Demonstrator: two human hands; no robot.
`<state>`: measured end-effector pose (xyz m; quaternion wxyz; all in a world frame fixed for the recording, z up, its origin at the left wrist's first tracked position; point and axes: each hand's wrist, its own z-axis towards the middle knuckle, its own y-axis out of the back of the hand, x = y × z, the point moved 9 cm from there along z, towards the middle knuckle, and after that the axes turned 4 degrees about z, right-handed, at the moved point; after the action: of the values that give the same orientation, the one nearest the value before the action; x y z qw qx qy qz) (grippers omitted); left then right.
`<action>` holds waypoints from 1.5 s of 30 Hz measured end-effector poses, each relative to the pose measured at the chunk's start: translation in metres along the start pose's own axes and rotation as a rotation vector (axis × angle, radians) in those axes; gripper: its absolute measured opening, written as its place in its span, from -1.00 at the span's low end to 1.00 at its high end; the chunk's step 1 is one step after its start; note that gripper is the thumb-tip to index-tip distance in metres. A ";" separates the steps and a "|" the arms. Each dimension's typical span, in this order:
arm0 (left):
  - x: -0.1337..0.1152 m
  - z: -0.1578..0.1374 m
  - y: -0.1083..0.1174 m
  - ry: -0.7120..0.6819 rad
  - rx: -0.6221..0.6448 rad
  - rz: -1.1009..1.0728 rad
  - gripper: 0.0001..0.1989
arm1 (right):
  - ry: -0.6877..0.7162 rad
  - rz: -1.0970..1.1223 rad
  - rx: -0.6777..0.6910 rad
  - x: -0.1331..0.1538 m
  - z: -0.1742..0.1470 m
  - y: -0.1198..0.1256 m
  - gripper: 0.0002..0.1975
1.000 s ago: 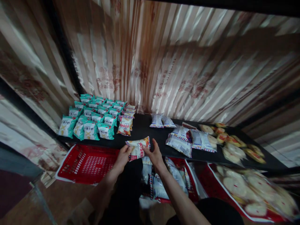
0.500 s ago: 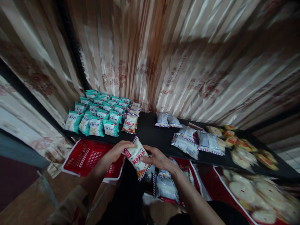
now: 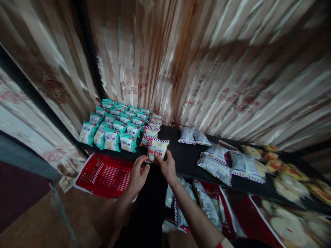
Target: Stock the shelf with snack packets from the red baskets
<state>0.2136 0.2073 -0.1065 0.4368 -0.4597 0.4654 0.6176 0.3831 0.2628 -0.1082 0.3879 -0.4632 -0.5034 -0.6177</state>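
A white and red snack bag (image 3: 157,148) with a striped edge stands nearly upright at the shelf's front, before similar bags (image 3: 151,132). My right hand (image 3: 167,167) grips its lower right side, thumb on the front. My left hand (image 3: 139,174) is curled at its lower left corner, fingertips against the bottom edge. Whether the bag's bottom rests on the black shelf (image 3: 178,156) cannot be made out. Left of it are rows of teal and white snack bags (image 3: 112,139).
Below the shelf hang a red basket (image 3: 103,175) on the left and another red basket (image 3: 227,203) holding bags. Silvery striped bags (image 3: 216,167) lie further right, near round pale packs (image 3: 288,186) and yellow packs (image 3: 275,165). A pleated curtain (image 3: 181,69) backs the shelf.
The snack bag has gone from a tilted position before the shelf up to the bag row and is more upright. My left hand has shifted from its upper left to its lower left corner.
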 end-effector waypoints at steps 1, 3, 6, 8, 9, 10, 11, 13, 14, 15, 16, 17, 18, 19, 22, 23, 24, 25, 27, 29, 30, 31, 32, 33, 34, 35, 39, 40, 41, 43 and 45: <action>0.004 -0.003 -0.002 -0.033 -0.014 0.062 -0.71 | 0.005 -0.014 -0.018 -0.001 0.002 -0.005 -0.54; 0.013 -0.006 -0.005 -0.081 -0.036 0.164 -0.69 | 0.021 -0.037 -0.035 -0.002 0.005 -0.015 -0.55; 0.022 -0.004 -0.006 -0.120 -0.046 0.281 -0.66 | 0.063 -0.056 -0.035 -0.002 0.009 -0.030 -0.55; 0.026 0.000 -0.004 -0.117 -0.040 0.337 -0.65 | 0.091 -0.073 -0.054 -0.002 0.012 -0.035 -0.56; 0.027 0.002 -0.003 -0.112 -0.034 0.359 -0.65 | 0.103 -0.081 -0.066 -0.002 0.013 -0.037 -0.56; 0.028 0.004 -0.003 -0.107 -0.028 0.377 -0.65 | 0.114 -0.089 -0.079 -0.003 0.014 -0.038 -0.57; 0.029 0.005 -0.003 -0.103 -0.022 0.392 -0.65 | 0.126 -0.095 -0.090 -0.003 0.016 -0.039 -0.57; 0.030 0.007 -0.003 -0.101 -0.022 0.414 -0.65 | 0.151 -0.108 -0.102 -0.002 0.018 -0.042 -0.57; 0.030 0.007 -0.003 -0.103 -0.026 0.422 -0.65 | 0.161 -0.115 -0.101 -0.002 0.018 -0.044 -0.56; 0.031 0.008 -0.003 -0.104 -0.031 0.426 -0.65 | 0.168 -0.121 -0.099 -0.003 0.019 -0.046 -0.56; 0.032 0.008 -0.004 -0.106 -0.033 0.429 -0.64 | 0.172 -0.127 -0.095 -0.003 0.020 -0.048 -0.56; 0.033 0.009 -0.005 -0.108 -0.031 0.431 -0.64 | 0.174 -0.134 -0.090 -0.004 0.021 -0.050 -0.55; 0.033 0.009 -0.007 -0.110 -0.028 0.432 -0.63 | 0.176 -0.141 -0.086 -0.005 0.021 -0.052 -0.55; 0.034 0.010 -0.008 -0.110 -0.025 0.434 -0.63 | 0.180 -0.150 -0.084 -0.006 0.022 -0.054 -0.56; 0.034 0.011 -0.008 -0.122 -0.037 0.438 -0.62 | 0.204 -0.184 -0.083 -0.004 0.023 -0.056 -0.55; 0.033 0.011 -0.008 -0.134 -0.043 0.440 -0.62 | 0.215 -0.199 -0.086 -0.003 0.022 -0.055 -0.54; 0.031 0.011 -0.008 -0.150 -0.046 0.441 -0.61 | 0.229 -0.212 -0.091 -0.001 0.021 -0.054 -0.50; 0.029 0.011 -0.008 -0.168 -0.047 0.443 -0.59 | 0.245 -0.222 -0.096 0.002 0.019 -0.052 -0.46; 0.025 0.011 -0.007 -0.196 -0.047 0.451 -0.56 | 0.282 -0.217 -0.109 0.007 0.014 -0.048 -0.38; 0.022 0.011 -0.006 -0.212 -0.054 0.464 -0.51 | 0.320 -0.184 -0.120 0.011 0.010 -0.044 -0.35; 0.020 0.011 -0.006 -0.220 -0.057 0.471 -0.49 | 0.335 -0.169 -0.124 0.012 0.008 -0.043 -0.36; 0.020 0.012 -0.006 -0.233 -0.055 0.480 -0.47 | 0.345 -0.162 -0.126 0.012 0.007 -0.042 -0.38; 0.019 0.012 -0.008 -0.250 -0.051 0.489 -0.45 | 0.354 -0.163 -0.125 0.012 0.007 -0.042 -0.41; 0.019 0.013 -0.009 -0.266 -0.043 0.498 -0.44 | 0.359 -0.172 -0.120 0.010 0.007 -0.042 -0.45; 0.020 0.014 -0.011 -0.279 -0.034 0.506 -0.43 | 0.360 -0.185 -0.111 0.008 0.008 -0.043 -0.49; 0.021 0.015 -0.014 -0.286 -0.024 0.512 -0.41 | 0.359 -0.198 -0.100 0.005 0.010 -0.045 -0.52; 0.026 0.018 -0.020 -0.279 0.001 0.522 -0.38 | 0.332 -0.218 -0.055 -0.005 0.012 -0.049 -0.54; 0.026 0.018 -0.020 -0.277 -0.002 0.521 -0.38 | 0.324 -0.215 -0.048 -0.006 0.012 -0.048 -0.52; 0.025 0.017 -0.019 -0.274 -0.006 0.519 -0.39 | 0.318 -0.210 -0.042 -0.006 0.010 -0.046 -0.51; 0.020 0.014 -0.018 -0.264 -0.024 0.510 -0.44 | 0.310 -0.195 -0.041 -0.005 0.006 -0.039 -0.51; 0.013 0.007 -0.017 -0.256 -0.044 0.496 -0.52 | 0.300 -0.180 -0.065 -0.005 -0.001 -0.025 -0.53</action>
<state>0.2265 0.2184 -0.1216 0.3173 -0.2593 0.4914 0.7685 0.3603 0.2667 -0.1201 0.3866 -0.3311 -0.4593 -0.7280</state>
